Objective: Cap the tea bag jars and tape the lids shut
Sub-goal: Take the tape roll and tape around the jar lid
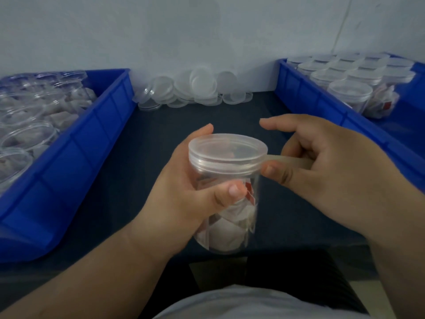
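The left hand (184, 192) is clamping the capped jar (226, 194) above the worktop (207, 116); the right hand (322, 162) is pinching tape (282, 159) against the lid (227, 150). Light, slippery plastic; best gripped mid-body.

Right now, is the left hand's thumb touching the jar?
Touching. The head view shows the left hand wrapped around the jar, its thumb pressed flat against the clear wall.

Lids (193, 88) between bins (76, 143), behind jar (227, 192)
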### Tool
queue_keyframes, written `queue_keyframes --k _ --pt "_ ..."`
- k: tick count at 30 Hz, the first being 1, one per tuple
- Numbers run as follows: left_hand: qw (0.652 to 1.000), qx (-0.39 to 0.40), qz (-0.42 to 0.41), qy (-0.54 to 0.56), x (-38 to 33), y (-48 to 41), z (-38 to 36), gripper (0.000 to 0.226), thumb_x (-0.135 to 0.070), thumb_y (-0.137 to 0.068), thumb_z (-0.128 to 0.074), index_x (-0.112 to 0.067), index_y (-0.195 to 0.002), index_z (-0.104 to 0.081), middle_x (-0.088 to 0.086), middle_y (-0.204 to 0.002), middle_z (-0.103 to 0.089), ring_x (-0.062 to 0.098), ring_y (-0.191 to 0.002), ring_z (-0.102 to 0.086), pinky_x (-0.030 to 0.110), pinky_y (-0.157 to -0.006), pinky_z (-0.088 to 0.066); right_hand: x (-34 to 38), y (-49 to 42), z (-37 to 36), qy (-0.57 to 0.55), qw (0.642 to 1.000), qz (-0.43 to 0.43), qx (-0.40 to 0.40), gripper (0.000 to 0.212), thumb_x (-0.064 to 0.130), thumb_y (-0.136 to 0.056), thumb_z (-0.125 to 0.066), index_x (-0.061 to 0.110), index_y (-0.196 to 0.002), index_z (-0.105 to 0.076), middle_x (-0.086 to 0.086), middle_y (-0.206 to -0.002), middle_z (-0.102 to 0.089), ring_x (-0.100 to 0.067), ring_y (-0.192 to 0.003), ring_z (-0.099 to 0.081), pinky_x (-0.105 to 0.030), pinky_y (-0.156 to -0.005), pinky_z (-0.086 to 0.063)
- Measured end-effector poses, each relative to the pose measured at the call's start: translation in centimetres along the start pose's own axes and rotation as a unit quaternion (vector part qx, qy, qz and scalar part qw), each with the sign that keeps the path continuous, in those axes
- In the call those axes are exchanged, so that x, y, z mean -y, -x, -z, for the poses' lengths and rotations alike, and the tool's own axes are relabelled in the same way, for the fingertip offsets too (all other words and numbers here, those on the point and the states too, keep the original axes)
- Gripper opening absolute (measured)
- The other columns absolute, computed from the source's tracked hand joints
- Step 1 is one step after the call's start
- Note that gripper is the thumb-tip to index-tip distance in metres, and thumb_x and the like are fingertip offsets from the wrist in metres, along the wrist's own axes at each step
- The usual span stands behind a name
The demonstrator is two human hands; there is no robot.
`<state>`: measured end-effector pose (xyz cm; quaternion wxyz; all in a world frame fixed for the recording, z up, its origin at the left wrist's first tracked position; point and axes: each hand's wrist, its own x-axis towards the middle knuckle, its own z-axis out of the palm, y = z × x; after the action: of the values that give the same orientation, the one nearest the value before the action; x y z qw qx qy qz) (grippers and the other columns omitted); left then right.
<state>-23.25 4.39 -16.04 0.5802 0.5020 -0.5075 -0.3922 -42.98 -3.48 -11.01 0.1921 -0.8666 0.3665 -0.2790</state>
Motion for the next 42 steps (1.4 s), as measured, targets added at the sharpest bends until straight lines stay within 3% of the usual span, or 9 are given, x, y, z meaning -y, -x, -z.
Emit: queue_keyframes --k 5,14,16,21,26,29,37,40,42 --pt "0.994 -0.071 0.047 0.062 0.5 -0.1 0.0 0.08 -0.057 -0.056 -0.082 -0.035 -0.129 -0.057 -0.013 -0.114 -0.074 0.013 -0.108 -0.072 0.043 -0.091 -0.058 0.4 0.0 -0.1 -0.023 1.0 0.003 -0.016 0.062 0.068 -0.073 -0.047 0.053 -0.133 -0.044 0.023 -0.09 -0.062 0.005 -0.077 -0.06 -0.004 -0.068 -0.041" --pt "0.978 -0.178 0.079 0.071 0.6 -0.5 -0.2 0.098 -0.062 -0.037 -0.089 -0.039 -0.127 -0.06 -0.018 -0.105 -0.075 0.004 -0.094 -0.074 0.034 -0.08 -0.06 0.8 0.5 0.9 0.001 0.998 0.015 -0.059 0.057 0.059 -0.076 -0.05 0.046 -0.132 -0.05 0.024 -0.087 -0.064 0.008 -0.075 -0.059 0.003 -0.067 -0.037" --pt "0.978 -0.17 0.079 0.093 0.4 -0.3 -0.3 0.09 -0.058 -0.043 -0.087 -0.036 -0.126 -0.061 -0.013 -0.106 -0.076 0.006 -0.091 -0.075 0.033 -0.075 -0.062 0.8 0.3 0.7 0.003 0.998 0.014 -0.064 0.059 0.06 -0.075 -0.05 0.045 -0.132 -0.051 0.026 -0.089 -0.063 0.009 -0.076 -0.059 0.003 -0.068 -0.036" --pt "0.975 -0.121 0.084 0.165 0.1 0.0 -0.6 0.074 -0.036 -0.056 -0.089 -0.027 -0.125 -0.062 0.001 -0.111 -0.077 0.024 -0.105 -0.074 0.046 -0.083 -0.062 0.6 -0.2 0.4 0.006 0.997 0.017 -0.079 0.06 0.06 -0.076 -0.054 0.043 -0.133 -0.05 0.019 -0.082 -0.064 0.012 -0.077 -0.058 0.004 -0.068 -0.035" --pt "0.98 -0.066 0.078 0.17 0.0 0.3 -0.3 0.094 -0.038 -0.049 -0.092 -0.021 -0.134 -0.058 0.008 -0.124 -0.072 0.026 -0.116 -0.069 0.06 -0.098 -0.052 0.5 -0.5 0.0 0.001 0.995 0.039 -0.091 0.065 0.06 -0.078 -0.057 0.038 -0.139 -0.046 0.018 -0.076 -0.064 0.01 -0.078 -0.059 0.005 -0.069 -0.036" --pt "0.982 -0.041 0.074 0.167 0.0 0.5 -0.2 0.116 -0.057 -0.037 -0.097 -0.019 -0.138 -0.056 0.012 -0.13 -0.068 0.031 -0.12 -0.066 0.064 -0.101 -0.048 0.4 -0.5 -0.3 -0.009 0.995 0.045 -0.092 0.066 0.061 -0.078 -0.055 0.039 -0.139 -0.046 0.017 -0.078 -0.064 0.01 -0.079 -0.058 0.004 -0.07 -0.036" --pt "0.979 0.03 0.081 0.185 -0.3 0.6 -0.1 0.117 -0.058 -0.048 -0.095 -0.008 -0.142 -0.048 0.026 -0.135 -0.06 0.043 -0.12 -0.062 0.057 -0.091 -0.053 0.2 -0.6 -0.5 -0.019 0.996 0.058 -0.066 0.07 0.072 -0.084 -0.045 0.034 -0.143 -0.043 0.015 -0.078 -0.057 0.009 -0.08 -0.055 0.003 -0.071 -0.037" --pt "0.984 0.022 0.076 0.159 -0.1 0.4 0.1 0.112 -0.061 -0.048 -0.093 -0.012 -0.14 -0.053 0.018 -0.133 -0.064 0.039 -0.122 -0.063 0.057 -0.095 -0.054 0.1 -0.4 -0.4 -0.012 0.997 0.045 -0.055 0.072 0.075 -0.083 -0.044 0.036 -0.144 -0.042 0.017 -0.077 -0.057 0.009 -0.083 -0.056 0.001 -0.07 -0.038" --pt "0.991 0.016 0.054 0.123 -0.1 0.3 0.4 0.095 -0.064 -0.049 -0.091 -0.023 -0.13 -0.064 0.01 -0.125 -0.071 0.029 -0.116 -0.068 0.045 -0.091 -0.059 0.2 -0.1 -0.3 0.003 0.998 0.035 -0.052 0.075 0.075 -0.078 -0.043 0.038 -0.143 -0.041 0.018 -0.077 -0.057 0.008 -0.085 -0.055 -0.003 -0.061 -0.04"
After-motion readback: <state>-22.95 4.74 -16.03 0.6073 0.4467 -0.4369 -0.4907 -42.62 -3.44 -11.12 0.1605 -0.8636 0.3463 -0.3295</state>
